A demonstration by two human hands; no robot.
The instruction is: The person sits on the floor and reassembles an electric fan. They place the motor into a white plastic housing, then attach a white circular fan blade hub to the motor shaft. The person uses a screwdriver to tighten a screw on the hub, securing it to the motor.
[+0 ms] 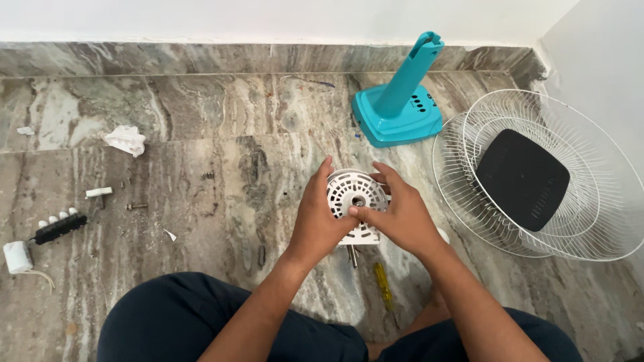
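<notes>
Currently both hands grip the white vented fan motor cover point(354, 201) at frame centre, above the marble floor point(221, 167): left hand point(315, 218) wraps its 9 o'clock side, right hand point(399, 214) its 3 o'clock side, thumb on the front face. Metal shaft sticks out at 6 o'clock. Yellow screwdriver point(384, 285) lies just below. Teal fan base point(399, 100) at 12 o'clock; wire fan grilles point(583, 221) at 3 o'clock; black switch block point(59, 228) at 9 o'clock.

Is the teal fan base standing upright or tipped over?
Upright. The teal fan base sits flat on the marble floor, with its column rising toward the wall, apart from both hands.
</notes>
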